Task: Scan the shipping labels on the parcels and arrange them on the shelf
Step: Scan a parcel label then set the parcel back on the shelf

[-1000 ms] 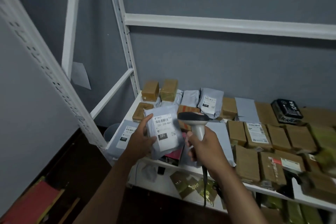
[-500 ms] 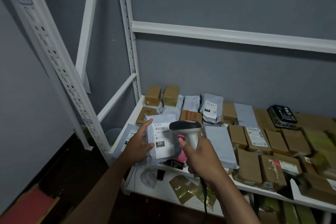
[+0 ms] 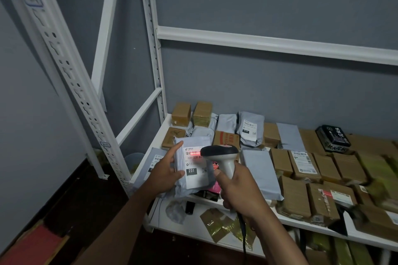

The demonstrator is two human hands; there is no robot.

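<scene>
At lower centre, the left hand [image 3: 164,173] grips a grey plastic mailer parcel [image 3: 193,168]; the right hand [image 3: 239,191] clasps a white handheld barcode scanner [image 3: 221,157]. Best keep the red beam [image 3: 195,153] square across the barcode.

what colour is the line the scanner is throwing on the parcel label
Red: a thin glowing line across the barcode on the grey parcel, seen in the head view.

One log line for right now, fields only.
step: scanning label | left hand: holds grey mailer | right hand: grips scanner | red beam on barcode | shelving: not yet done
</scene>
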